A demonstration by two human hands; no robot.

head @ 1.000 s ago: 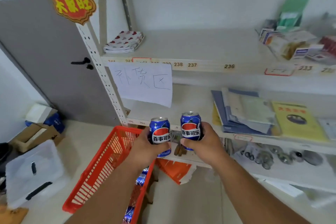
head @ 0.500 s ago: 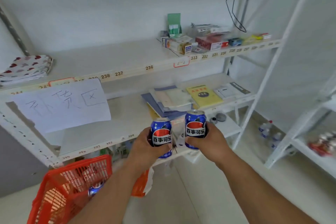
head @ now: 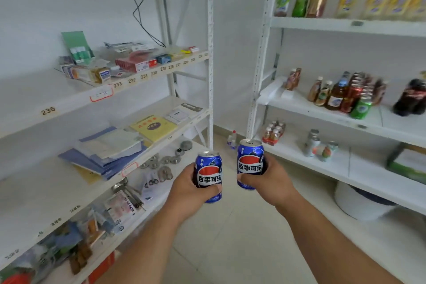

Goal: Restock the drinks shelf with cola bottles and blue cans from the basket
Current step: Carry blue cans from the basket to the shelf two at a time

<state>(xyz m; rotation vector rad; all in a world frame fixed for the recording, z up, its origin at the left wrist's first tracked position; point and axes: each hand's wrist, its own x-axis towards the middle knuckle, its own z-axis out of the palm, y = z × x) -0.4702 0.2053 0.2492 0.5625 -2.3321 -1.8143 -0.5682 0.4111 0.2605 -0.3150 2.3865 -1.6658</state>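
Blue cans, one in the left hand (head: 192, 188), one in the right hand (head: 268, 181), gripped tight, not yet on the drinks shelf (head: 322, 110) ahead.

Two upright blue soda cans sit side by side, apart: one (head: 209, 175) inside the left hand's (head: 187, 193) fingers, one (head: 250, 163) inside the right hand's (head: 272, 182). The white metal drinks shelf (head: 322, 113) stands right of the fingers; a white document shelf (head: 115, 90) stands left.
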